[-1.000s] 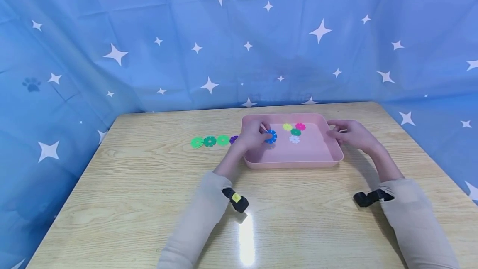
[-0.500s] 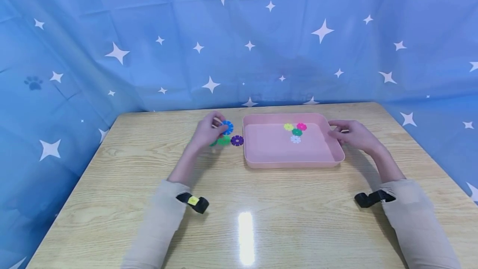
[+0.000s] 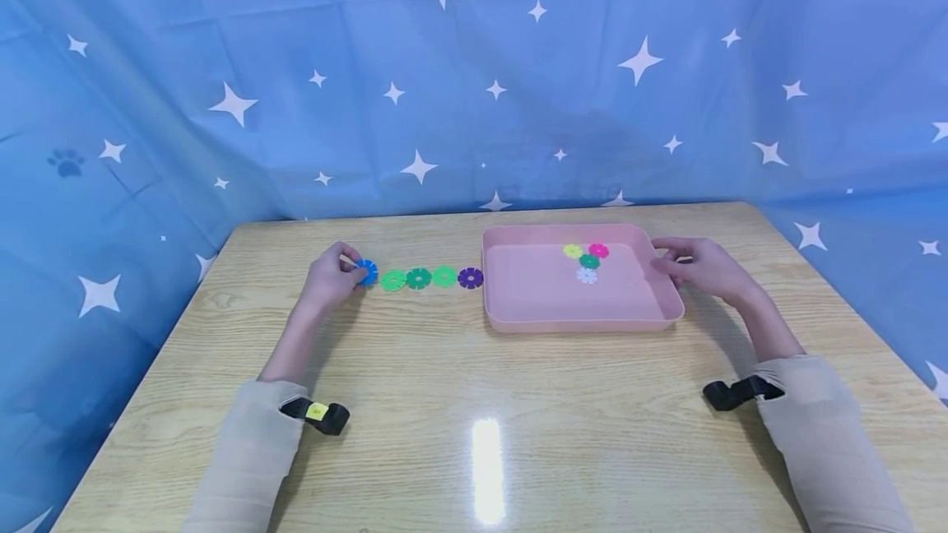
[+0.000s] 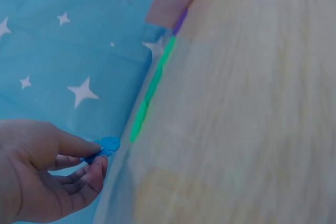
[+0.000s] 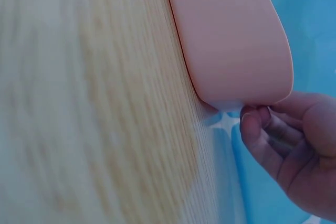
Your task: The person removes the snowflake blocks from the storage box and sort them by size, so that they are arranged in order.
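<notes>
My left hand [image 3: 331,276] pinches a blue snowflake disc [image 3: 367,272] between thumb and fingers, at the left end of a row of discs. From left to right the row has a light green disc [image 3: 394,280], a darker green one [image 3: 418,278], another light green one [image 3: 444,276] and a purple one [image 3: 470,278]. Up close, the left wrist view shows the blue disc [image 4: 107,146] tilted in the fingertips. My right hand [image 3: 694,264] holds the right wall of the pink tray [image 3: 533,325]; in the right wrist view its fingers [image 5: 252,124] are curled against the tray's end.
Inside the tray lie a yellow disc [image 3: 573,251], a pink one [image 3: 598,251], a green one [image 3: 589,261] and a white one [image 3: 587,275]. Behind the wooden table [image 3: 415,401] hangs a blue star-patterned cloth [image 3: 355,39].
My left hand has lifted the blue disc out of the tray and carried it left, past the row, to its left end. My right hand has stayed at the tray.
</notes>
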The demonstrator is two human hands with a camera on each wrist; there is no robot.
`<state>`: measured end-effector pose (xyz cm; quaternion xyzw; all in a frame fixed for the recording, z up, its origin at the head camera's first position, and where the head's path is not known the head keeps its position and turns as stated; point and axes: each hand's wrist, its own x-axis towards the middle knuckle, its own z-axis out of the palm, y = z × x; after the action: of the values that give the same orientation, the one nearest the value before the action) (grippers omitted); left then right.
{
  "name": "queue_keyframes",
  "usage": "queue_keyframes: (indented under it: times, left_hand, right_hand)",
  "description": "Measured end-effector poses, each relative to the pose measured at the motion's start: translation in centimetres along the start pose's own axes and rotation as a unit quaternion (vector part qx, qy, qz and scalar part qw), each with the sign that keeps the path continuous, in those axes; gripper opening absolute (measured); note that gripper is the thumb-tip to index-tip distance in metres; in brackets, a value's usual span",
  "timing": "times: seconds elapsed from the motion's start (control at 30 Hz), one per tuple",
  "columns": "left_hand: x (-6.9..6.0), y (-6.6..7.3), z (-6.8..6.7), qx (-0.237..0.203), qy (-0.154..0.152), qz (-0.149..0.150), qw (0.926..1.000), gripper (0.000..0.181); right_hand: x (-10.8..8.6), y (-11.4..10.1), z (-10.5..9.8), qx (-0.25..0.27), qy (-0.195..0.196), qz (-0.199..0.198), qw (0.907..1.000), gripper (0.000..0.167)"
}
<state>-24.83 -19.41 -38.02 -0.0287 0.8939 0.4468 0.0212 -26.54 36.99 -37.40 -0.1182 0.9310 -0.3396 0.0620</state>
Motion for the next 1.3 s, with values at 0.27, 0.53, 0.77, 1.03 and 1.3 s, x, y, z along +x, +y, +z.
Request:
queue_keyframes:
  times: [0.27, 0.53, 0.77, 1.03, 1.3]
  left_hand:
    - [0.0, -1.0, -0.2, 0.029, -0.002, -0.02, 0.9994, 0.023]
    - [0.1, -1.1, -0.1, 0.069, 0.002, -0.011, 0.9976, 0.023]
    - [0.2, -0.5, 0.0, 0.073, 0.032, 0.012, 0.9968, 0.027]
    - [0.6, 2.3, 1.8, -0.013, 0.014, 0.057, 0.9982, 0.029]
    - [0.8, 6.5, 6.1, -0.078, -0.034, 0.103, 0.991, 0.025]
  right_hand:
    - [-0.1, 0.0, 0.0, -0.001, 0.001, -0.001, 1.0, 0.054]
    - [0.0, 0.0, 0.0, -0.001, -0.004, 0.006, 1.0, 0.054]
    - [0.1, 0.0, 0.0, -0.002, -0.005, 0.01, 0.9999, 0.053]
    - [-0.2, 0.1, 0.0, 0.005, -0.003, 0.001, 1.0, 0.056]
    - [-0.2, 0.1, 0.0, 0.011, -0.002, -0.003, 0.9999, 0.058]
